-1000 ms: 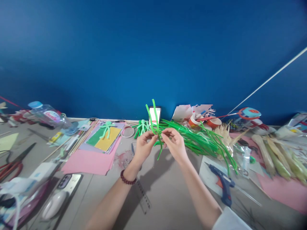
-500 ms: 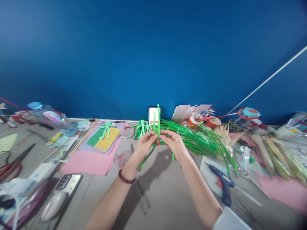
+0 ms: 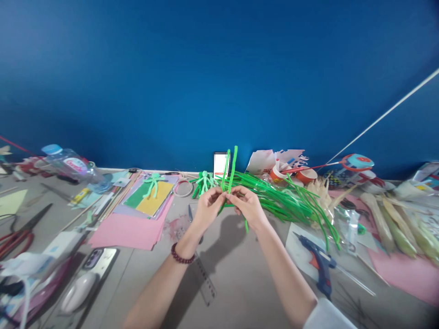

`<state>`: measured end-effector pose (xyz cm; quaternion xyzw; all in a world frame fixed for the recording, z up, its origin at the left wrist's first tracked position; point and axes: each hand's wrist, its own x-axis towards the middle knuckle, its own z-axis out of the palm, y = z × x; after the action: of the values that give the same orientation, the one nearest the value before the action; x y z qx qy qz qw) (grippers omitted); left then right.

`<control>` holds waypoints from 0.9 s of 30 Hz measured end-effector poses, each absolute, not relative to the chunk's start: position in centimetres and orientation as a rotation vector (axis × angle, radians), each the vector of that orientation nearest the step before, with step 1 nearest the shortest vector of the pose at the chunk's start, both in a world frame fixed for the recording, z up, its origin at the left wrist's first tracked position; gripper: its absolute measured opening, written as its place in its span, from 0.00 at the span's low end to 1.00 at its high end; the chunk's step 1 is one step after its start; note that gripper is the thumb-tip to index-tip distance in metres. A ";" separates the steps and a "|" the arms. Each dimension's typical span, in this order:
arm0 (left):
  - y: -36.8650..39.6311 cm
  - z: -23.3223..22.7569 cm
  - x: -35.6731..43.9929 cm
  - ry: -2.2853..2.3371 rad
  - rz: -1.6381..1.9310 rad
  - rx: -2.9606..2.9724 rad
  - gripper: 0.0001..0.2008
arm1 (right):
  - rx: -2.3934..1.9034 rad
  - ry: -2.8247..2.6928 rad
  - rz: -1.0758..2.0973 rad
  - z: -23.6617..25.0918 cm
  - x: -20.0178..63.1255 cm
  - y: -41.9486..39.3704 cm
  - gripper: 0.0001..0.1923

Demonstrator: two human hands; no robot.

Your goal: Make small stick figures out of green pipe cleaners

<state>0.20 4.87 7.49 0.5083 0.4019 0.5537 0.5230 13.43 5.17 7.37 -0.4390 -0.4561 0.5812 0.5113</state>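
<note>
Green chenille stems (image 3: pixel 232 171) stand pinched between both hands above the middle of the grey table (image 3: pixel 236 283). The left hand (image 3: pixel 206 211) and the right hand (image 3: pixel 249 207) meet fingertip to fingertip, each closed in a fine pinch on the stems at the same spot, with the other fingers loosely curled. The left wrist carries a dark red bead bracelet (image 3: pixel 181 256).

The held stems run nearly upright: two ends rise above the fingers toward the blue wall (image 3: pixel 219 77), leaning slightly right, and a short end hangs down below the right hand, clear of the tabletop.

Directly below and in front of the hands the table is bare except for a clear ruler (image 3: pixel 206 281) lying beside the left forearm; this is the widest open stretch. Behind the hands, a big bundle of loose green stems (image 3: pixel 291 201) lies flat, its long axis running from the centre out to the right. Just beyond the left hand sits a small green stem figure (image 3: pixel 205 181), and a paler one (image 3: pixel 152 183) lies on a stack of coloured paper sheets (image 3: pixel 133 224) to the left. A blue glue gun (image 3: pixel 317 260) rests on white paper near the right forearm. Scissors (image 3: pixel 17 233) lie at the far left edge, a white mouse (image 3: pixel 77 292) near the lower left, and dried corn husks (image 3: pixel 394 224) crowd the far right.
</note>
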 end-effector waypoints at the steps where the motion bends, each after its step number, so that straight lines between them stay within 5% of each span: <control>1: 4.8 7.4 0.3 0.972 1.351 1.230 0.11 | -1.056 -1.091 1.383 7.3 13.4 5.2 0.16; 27: 5.8 5.8 0.1 0.752 1.233 0.762 0.09 | -0.967 -1.074 1.666 7.0 14.2 5.7 0.18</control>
<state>0.10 5.79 5.77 0.3402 0.3355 0.5503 0.6848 14.22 5.67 6.99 -0.3913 -0.4347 0.6741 0.4513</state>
